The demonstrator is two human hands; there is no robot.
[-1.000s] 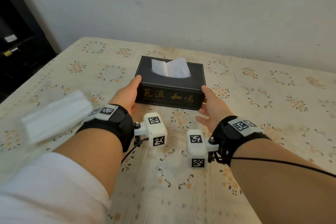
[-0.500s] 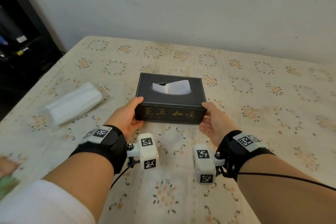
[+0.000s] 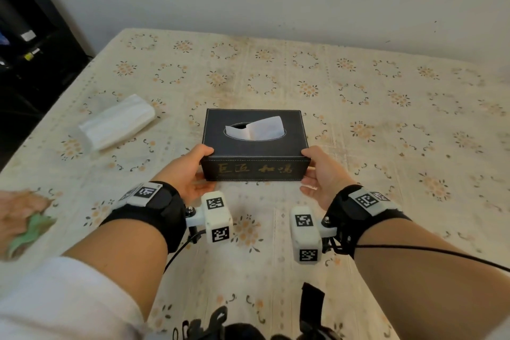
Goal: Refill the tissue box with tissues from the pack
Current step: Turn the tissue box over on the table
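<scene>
A black tissue box (image 3: 255,146) with gold lettering on its front stands on the table in the middle of the view. A white tissue (image 3: 259,131) pokes out of its oval top slot. My left hand (image 3: 190,171) grips the box's near left corner, thumb on the top edge. My right hand (image 3: 321,171) holds the near right corner the same way. The white tissue pack (image 3: 117,121) lies on the table to the left of the box, apart from both hands.
A floral tablecloth covers the table (image 3: 358,107), which meets a white wall at the back. Dark furniture (image 3: 30,44) stands past the table's left edge. Another person's hand (image 3: 19,207) with something green rests at the left edge.
The box, held by both hands, has come nearer to me on the table, and the view has tilted down. The tissue pack stays where it was on the cloth.
</scene>
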